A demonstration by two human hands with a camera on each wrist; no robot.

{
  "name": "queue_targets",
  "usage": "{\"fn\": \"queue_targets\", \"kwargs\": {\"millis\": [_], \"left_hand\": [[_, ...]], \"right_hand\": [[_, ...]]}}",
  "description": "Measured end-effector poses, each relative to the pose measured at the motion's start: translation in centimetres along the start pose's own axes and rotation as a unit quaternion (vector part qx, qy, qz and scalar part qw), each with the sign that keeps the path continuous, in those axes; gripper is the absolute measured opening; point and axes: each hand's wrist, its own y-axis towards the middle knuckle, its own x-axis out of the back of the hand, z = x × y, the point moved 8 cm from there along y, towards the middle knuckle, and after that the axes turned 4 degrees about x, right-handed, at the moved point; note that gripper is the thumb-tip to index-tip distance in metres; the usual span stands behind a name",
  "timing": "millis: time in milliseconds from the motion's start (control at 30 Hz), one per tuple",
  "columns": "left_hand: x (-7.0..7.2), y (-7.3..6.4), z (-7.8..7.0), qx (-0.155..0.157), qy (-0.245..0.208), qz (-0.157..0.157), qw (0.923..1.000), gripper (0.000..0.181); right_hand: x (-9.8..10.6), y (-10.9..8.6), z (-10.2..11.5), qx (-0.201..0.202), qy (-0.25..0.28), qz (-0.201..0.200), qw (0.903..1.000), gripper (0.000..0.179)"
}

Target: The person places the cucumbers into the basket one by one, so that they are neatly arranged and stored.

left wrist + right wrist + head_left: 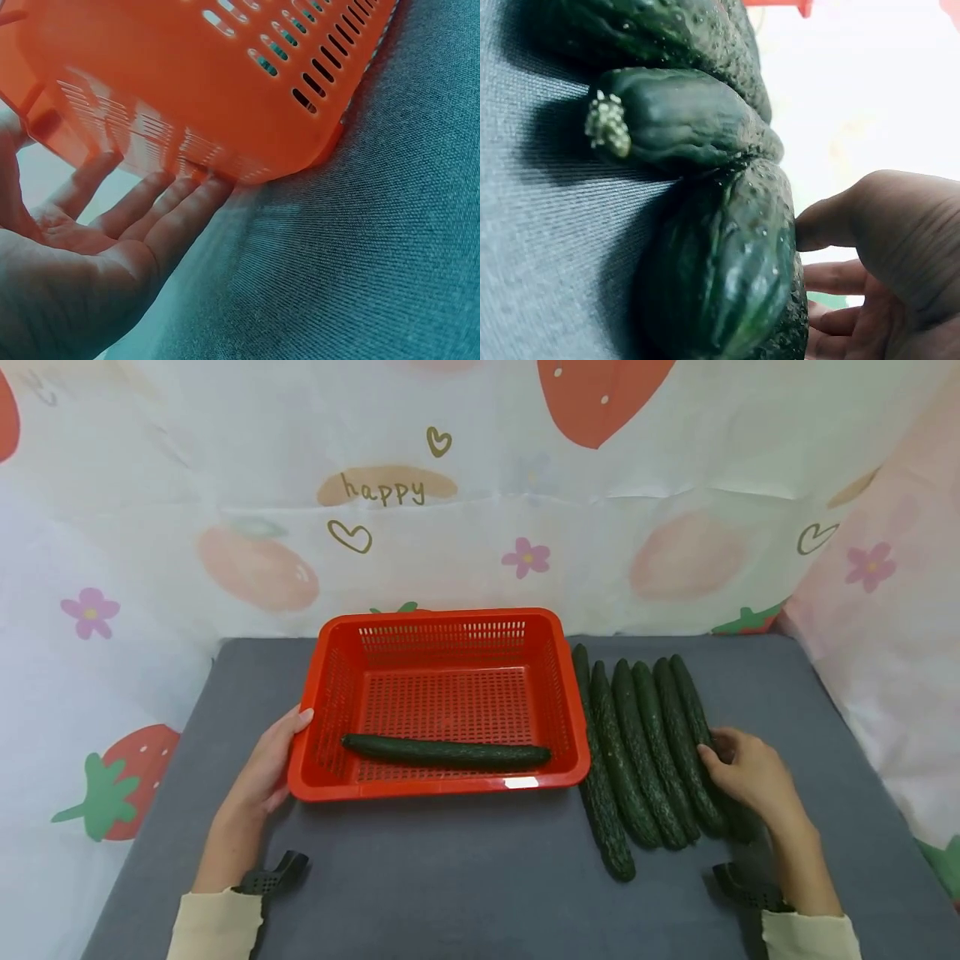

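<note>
A red plastic basket (442,620) with slotted walls stands on the cloth, and one dark green cucumber (450,752) lies lengthwise in it. My left hand (268,760) holds the basket's left side, thumb over the rim; in the left wrist view its fingers (142,206) lie along the outer wall. To the right of the basket is a row of several cucumbers (626,760), side by side. My right hand (753,777) holds the rightmost cucumber (688,689) of the row, thumb on its left side. Its lower end is partly hidden by the hand.
A grey cloth (450,877) covers the table. Behind it hangs a pale curtain (465,560) printed with fruit, flowers and hearts. Black straps (273,872) sit on both wrists. The row's leftmost cucumber lies close against the basket's right edge.
</note>
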Motion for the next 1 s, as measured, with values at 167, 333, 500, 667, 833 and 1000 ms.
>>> {"fn": "queue_targets", "kwargs": {"millis": [167,333,500,667,833,1000], "left_hand": [[0.0,-0.1,-0.1,0.000,-0.002,0.001,1.0000,0.035],[0.0,0.0,-0.4,-0.014,0.006,0.008,0.9998,0.035],[0.0,-0.1,0.1,-0.011,0.026,0.015,0.9995,0.036],[0.0,-0.1,0.3,-0.001,0.039,0.002,0.9992,0.044],[-0.4,0.1,0.0,-0.006,0.029,0.011,0.9995,0.049],[-0.2,-0.3,-0.1,-0.010,0.030,0.013,0.9994,0.040]], "right_hand": [[0.2,0.2,-0.3,-0.015,0.001,0.036,0.9992,0.060],[0.6,0.4,-0.7,-0.038,-0.004,0.050,0.9980,0.065],[0.7,-0.1,-1.4,-0.067,-0.002,0.054,0.9963,0.069],[0.9,-0.3,-1.0,-0.056,-0.022,0.059,0.9964,0.065],[0.9,0.1,-0.5,-0.044,-0.054,0.074,0.9948,0.063],[0.7,0.4,-1.2,-0.076,-0.044,0.083,0.9927,0.071]]}}
